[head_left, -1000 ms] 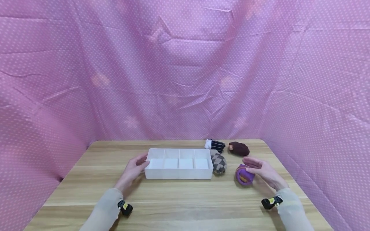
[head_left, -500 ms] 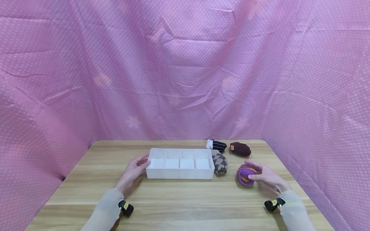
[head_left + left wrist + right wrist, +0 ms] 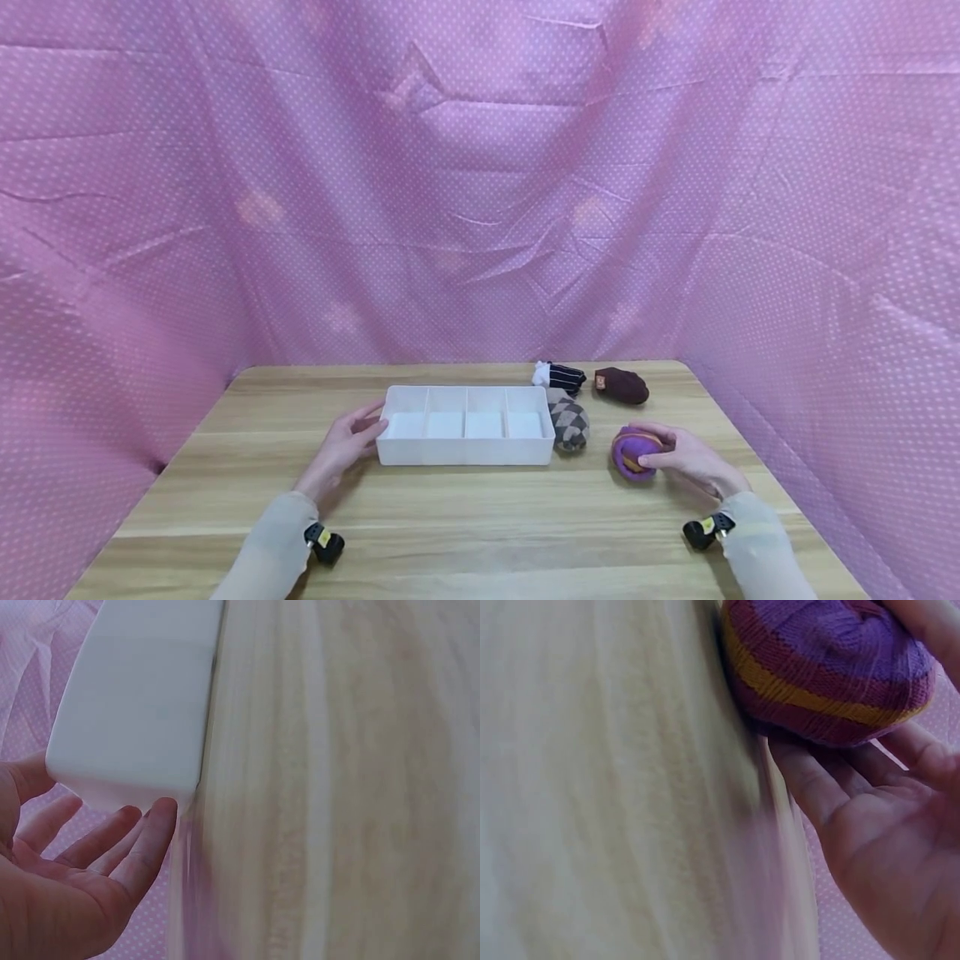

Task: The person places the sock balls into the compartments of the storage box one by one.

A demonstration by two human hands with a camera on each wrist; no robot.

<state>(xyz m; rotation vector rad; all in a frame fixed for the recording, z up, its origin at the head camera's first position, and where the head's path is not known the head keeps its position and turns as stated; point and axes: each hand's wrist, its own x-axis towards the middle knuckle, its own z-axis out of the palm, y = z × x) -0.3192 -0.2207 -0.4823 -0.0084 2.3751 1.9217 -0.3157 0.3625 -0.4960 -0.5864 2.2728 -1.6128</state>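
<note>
I can read no words, brand names or numbers anywhere in my views. The nearest thing to a label is a small orange patch on the dark maroon sock roll near the table's far right corner, too small for me to make out. The yellow marks on my wrist cameras are equally unreadable.
</note>
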